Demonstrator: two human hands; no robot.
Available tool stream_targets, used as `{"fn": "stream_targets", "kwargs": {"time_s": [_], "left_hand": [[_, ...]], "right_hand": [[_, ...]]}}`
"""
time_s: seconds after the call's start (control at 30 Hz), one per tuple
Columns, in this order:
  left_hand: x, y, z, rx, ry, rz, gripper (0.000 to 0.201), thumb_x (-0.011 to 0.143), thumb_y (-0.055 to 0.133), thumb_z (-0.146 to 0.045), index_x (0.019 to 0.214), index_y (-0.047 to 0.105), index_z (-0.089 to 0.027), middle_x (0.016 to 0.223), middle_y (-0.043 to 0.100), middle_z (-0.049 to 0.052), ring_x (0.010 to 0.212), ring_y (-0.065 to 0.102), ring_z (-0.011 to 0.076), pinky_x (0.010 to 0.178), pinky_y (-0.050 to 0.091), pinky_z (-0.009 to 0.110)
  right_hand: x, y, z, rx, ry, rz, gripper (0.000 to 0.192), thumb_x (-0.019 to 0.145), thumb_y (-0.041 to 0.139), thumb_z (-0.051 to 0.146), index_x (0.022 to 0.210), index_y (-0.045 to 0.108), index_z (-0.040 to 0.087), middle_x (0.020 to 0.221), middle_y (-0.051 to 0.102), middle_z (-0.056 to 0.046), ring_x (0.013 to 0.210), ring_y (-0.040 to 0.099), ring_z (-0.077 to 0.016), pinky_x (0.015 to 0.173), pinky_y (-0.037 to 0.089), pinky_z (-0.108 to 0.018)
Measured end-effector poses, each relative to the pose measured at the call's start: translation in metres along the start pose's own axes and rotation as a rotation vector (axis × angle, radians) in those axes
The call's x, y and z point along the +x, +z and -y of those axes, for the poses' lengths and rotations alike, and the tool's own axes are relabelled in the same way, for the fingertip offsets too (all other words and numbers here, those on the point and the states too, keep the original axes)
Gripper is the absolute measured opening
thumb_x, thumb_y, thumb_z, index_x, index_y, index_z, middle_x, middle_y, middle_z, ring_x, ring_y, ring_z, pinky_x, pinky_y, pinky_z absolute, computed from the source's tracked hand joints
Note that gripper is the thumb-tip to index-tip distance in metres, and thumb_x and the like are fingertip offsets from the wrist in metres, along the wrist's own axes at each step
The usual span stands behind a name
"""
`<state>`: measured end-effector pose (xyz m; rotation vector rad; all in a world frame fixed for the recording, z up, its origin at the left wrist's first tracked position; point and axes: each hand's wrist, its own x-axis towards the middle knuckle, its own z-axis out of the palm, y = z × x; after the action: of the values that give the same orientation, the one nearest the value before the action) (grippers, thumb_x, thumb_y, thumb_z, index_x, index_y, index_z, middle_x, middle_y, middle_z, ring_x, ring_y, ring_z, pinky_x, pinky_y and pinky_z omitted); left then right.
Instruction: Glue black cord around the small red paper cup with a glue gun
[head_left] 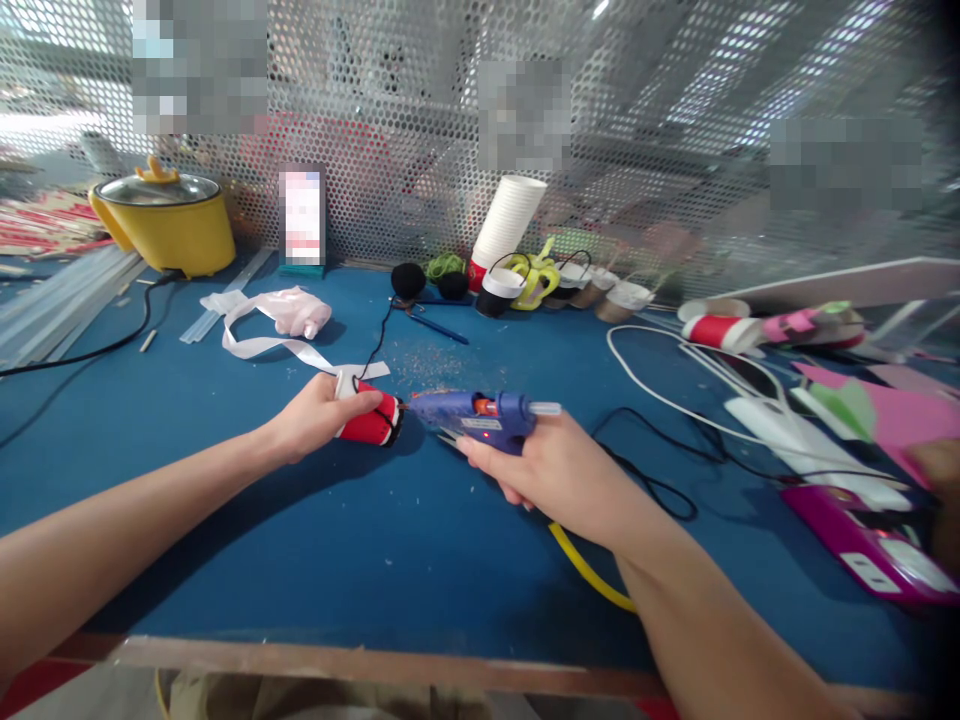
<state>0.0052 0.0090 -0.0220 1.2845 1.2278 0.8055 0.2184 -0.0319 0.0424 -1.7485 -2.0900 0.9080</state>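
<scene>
My left hand (324,410) is closed around a small red paper cup (367,415) with a white end, tipped on its side above the table. Black yarn (381,335) runs from the cup back to a black yarn ball (408,281). In my right hand (551,470) is a blue hot glue gun (480,415), its small red light lit and a clear glue stick (545,408) poking out of the back. The gun's nozzle points left and is at the dark rim of the cup; whether they touch I cannot tell.
A pink-white ribbon (300,312) lies beyond my left hand. Stacked white cups (508,225) and several small decorated cups stand at the back. A yellow pot (176,225) and a phone (303,215) are at back left. Right, cables surround a purple power strip (862,550).
</scene>
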Motion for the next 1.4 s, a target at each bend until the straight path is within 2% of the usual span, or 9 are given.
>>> {"fn": "stream_targets", "kwargs": {"time_s": [0.37,0.67,0.93,1.17,1.4], "left_hand": [[0.002,-0.0007,0.0021,-0.028,-0.013,-0.002,0.026,0.067,0.062,-0.04,0.065,0.06,-0.013,0.053,0.056,-0.002,0.048,0.045,0.0084,0.047,0.029,0.021],[0.0006,-0.001,-0.0001,-0.058,-0.022,0.009,0.025,0.067,0.063,-0.037,0.064,0.059,-0.013,0.053,0.056,-0.002,0.048,0.045,0.0079,0.048,0.03,0.021],[0.0008,-0.0003,0.0009,-0.073,-0.028,-0.007,0.024,0.066,0.064,-0.038,0.064,0.059,-0.014,0.054,0.057,-0.002,0.048,0.046,0.0089,0.048,0.031,0.022],[0.0002,-0.0002,0.0006,-0.069,-0.022,0.004,0.025,0.066,0.063,-0.038,0.064,0.059,-0.014,0.053,0.056,-0.002,0.048,0.046,0.009,0.048,0.031,0.022],[-0.002,0.0003,-0.0011,0.014,-0.003,-0.008,0.027,0.064,0.063,-0.04,0.062,0.06,-0.013,0.05,0.053,-0.003,0.046,0.041,0.0076,0.046,0.027,0.021]], "right_hand": [[-0.0023,-0.0007,0.0004,0.017,0.008,0.022,0.024,0.077,0.052,0.036,0.061,0.051,0.018,0.039,0.05,0.005,0.034,0.049,-0.0094,0.036,0.039,-0.019],[-0.0056,-0.0026,0.004,-0.001,-0.002,0.067,0.028,0.078,0.051,0.034,0.055,0.049,0.019,0.038,0.049,0.004,0.035,0.048,-0.0092,0.038,0.038,-0.02],[-0.0035,-0.001,0.0024,-0.003,0.02,0.01,0.027,0.077,0.053,0.035,0.056,0.049,0.019,0.039,0.05,0.004,0.035,0.048,-0.0091,0.038,0.039,-0.019],[-0.0053,-0.0033,0.0023,0.018,0.014,0.08,0.026,0.077,0.052,0.034,0.057,0.051,0.018,0.039,0.05,0.004,0.036,0.048,-0.0093,0.038,0.039,-0.019],[0.0001,-0.0037,0.0006,0.025,0.033,0.034,0.026,0.076,0.053,0.035,0.056,0.052,0.018,0.037,0.05,0.004,0.033,0.047,-0.0089,0.035,0.038,-0.018]]}}
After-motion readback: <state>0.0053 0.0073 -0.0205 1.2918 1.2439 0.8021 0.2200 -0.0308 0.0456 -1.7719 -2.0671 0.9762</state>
